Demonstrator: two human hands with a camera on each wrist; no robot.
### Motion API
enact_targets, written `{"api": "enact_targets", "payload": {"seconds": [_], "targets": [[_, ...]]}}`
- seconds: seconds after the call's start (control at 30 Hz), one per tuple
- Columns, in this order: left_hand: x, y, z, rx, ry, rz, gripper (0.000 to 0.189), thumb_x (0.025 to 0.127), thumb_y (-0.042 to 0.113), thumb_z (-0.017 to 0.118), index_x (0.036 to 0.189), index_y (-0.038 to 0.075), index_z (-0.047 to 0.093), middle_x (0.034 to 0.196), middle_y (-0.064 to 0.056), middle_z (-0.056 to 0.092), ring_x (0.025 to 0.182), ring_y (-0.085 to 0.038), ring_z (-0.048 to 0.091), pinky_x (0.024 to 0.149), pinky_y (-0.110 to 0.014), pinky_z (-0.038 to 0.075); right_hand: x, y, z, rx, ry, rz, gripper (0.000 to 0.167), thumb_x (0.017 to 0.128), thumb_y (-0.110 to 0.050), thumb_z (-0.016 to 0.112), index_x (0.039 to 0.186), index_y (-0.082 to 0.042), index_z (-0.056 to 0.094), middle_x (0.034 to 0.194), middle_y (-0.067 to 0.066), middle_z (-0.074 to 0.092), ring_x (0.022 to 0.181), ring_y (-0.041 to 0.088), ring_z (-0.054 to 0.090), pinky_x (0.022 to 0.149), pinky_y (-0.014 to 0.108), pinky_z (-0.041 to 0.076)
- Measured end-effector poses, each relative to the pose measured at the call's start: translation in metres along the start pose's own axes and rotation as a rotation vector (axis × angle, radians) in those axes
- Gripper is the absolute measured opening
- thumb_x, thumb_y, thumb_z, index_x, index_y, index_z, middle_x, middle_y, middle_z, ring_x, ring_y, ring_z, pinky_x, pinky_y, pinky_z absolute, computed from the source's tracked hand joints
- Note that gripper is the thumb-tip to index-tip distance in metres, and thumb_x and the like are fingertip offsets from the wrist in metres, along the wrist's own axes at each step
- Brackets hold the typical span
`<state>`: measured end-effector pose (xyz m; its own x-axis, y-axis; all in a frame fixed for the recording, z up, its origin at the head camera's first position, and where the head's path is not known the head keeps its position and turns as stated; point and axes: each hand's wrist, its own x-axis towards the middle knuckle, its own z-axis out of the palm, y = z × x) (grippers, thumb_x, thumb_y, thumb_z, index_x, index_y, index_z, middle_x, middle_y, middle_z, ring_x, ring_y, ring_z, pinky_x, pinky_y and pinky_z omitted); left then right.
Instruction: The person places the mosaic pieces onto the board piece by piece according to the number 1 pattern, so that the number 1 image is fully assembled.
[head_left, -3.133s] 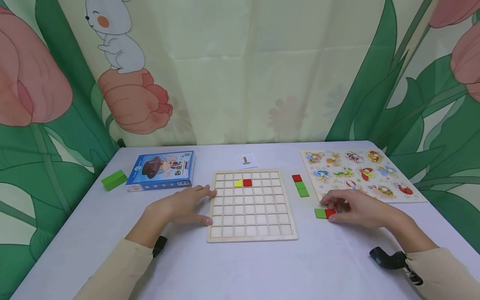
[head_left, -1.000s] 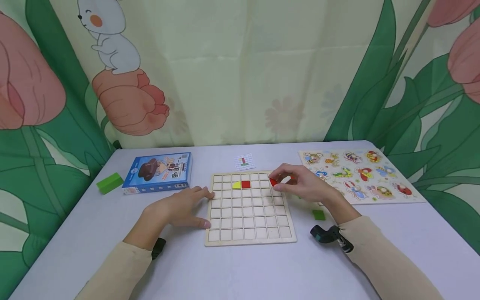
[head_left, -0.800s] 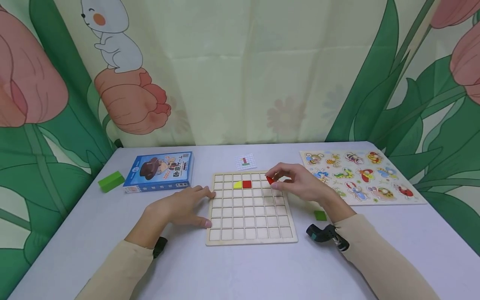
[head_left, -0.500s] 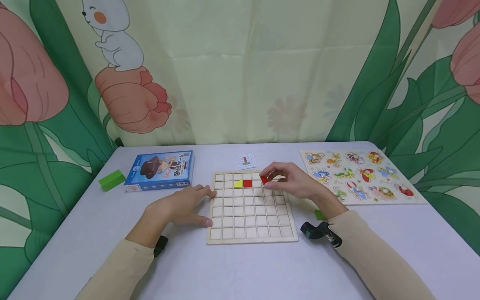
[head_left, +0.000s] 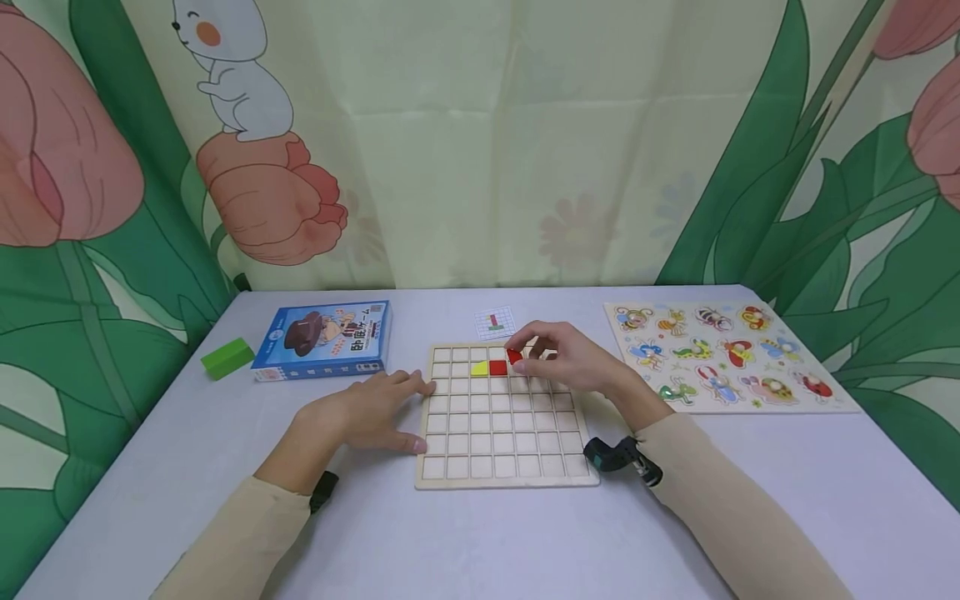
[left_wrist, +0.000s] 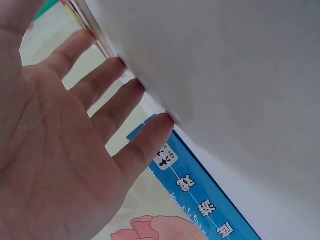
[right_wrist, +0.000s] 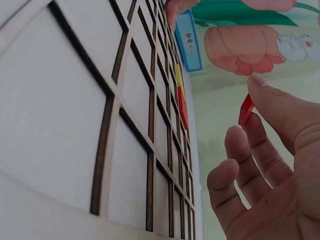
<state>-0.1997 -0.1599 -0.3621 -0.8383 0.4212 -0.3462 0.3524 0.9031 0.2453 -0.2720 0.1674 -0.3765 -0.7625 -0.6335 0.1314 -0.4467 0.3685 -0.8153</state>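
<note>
A wooden grid board (head_left: 507, 482) lies on the white table, with a yellow tile (head_left: 480, 369) and a red tile (head_left: 498, 367) side by side in its second row. Above the cells just right of these, my right hand (head_left: 570, 360) pinches another red tile (head_left: 514, 356) between thumb and fingertip. This held tile (right_wrist: 246, 109) is tilted and off the grid in the right wrist view. At the board's left edge rests my left hand (head_left: 367, 414), fingers spread and fingertips touching the rim. The loose tiles right of the board are hidden behind my right hand and wrist.
A blue game box (head_left: 322, 337) and a green block (head_left: 227, 358) are at the back left. Behind the board lies a small pattern card (head_left: 494, 322). An insect picture puzzle board (head_left: 731, 358) occupies the right side, close to my right forearm.
My right hand has picked up a red tile from the table at right and carried it left over the board, close to the red tile there. The left hand has stayed put.
</note>
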Motion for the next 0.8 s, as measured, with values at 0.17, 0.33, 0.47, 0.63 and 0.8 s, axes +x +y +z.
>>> {"api": "enact_targets", "payload": {"seconds": [0.17,0.33,0.47,0.63,0.8], "targets": [[0.001,0.003,0.001,0.01,-0.01,-0.023,0.095,0.081,0.067,0.075,0.159,0.026,0.04,0.167,-0.012,0.031,0.153,-0.043,0.028,0.116,-0.068,0.03,0.005,0.0,0.006,-0.006,-0.031,0.013,0.033,0.092,-0.014,0.078,0.122,-0.005,0.07,0.115,0.009,0.069,0.087,0.024,0.064,0.079,0.033,0.052],[0.001,0.006,0.001,0.023,-0.006,-0.028,0.093,0.082,0.067,0.074,0.158,0.026,0.041,0.166,-0.012,0.032,0.152,-0.043,0.029,0.115,-0.07,0.03,0.008,-0.002,0.013,-0.039,-0.043,0.055,0.03,0.092,-0.016,0.079,0.12,-0.011,0.072,0.116,0.005,0.069,0.086,0.022,0.065,0.077,0.032,0.052],[0.001,0.007,0.0,0.024,-0.008,-0.022,0.092,0.083,0.067,0.074,0.158,0.026,0.04,0.166,-0.012,0.033,0.151,-0.042,0.031,0.115,-0.069,0.032,0.01,0.0,0.02,-0.067,-0.047,0.093,0.028,0.09,-0.017,0.081,0.117,-0.014,0.073,0.114,0.002,0.068,0.084,0.02,0.063,0.076,0.031,0.052],[0.001,0.007,0.001,0.022,-0.002,-0.019,0.088,0.083,0.066,0.074,0.155,0.026,0.041,0.164,-0.013,0.036,0.148,-0.04,0.036,0.114,-0.068,0.035,0.012,-0.001,0.023,-0.115,-0.036,0.094,0.029,0.09,-0.02,0.082,0.117,-0.015,0.073,0.112,0.001,0.068,0.082,0.019,0.06,0.075,0.032,0.05],[0.001,0.006,0.001,0.011,-0.003,-0.011,0.086,0.083,0.066,0.074,0.152,0.028,0.039,0.162,-0.013,0.038,0.146,-0.04,0.038,0.112,-0.07,0.034,0.012,0.0,0.024,-0.145,-0.035,0.122,0.028,0.09,-0.022,0.082,0.116,-0.018,0.073,0.111,-0.002,0.068,0.083,0.019,0.059,0.074,0.033,0.05]]}}
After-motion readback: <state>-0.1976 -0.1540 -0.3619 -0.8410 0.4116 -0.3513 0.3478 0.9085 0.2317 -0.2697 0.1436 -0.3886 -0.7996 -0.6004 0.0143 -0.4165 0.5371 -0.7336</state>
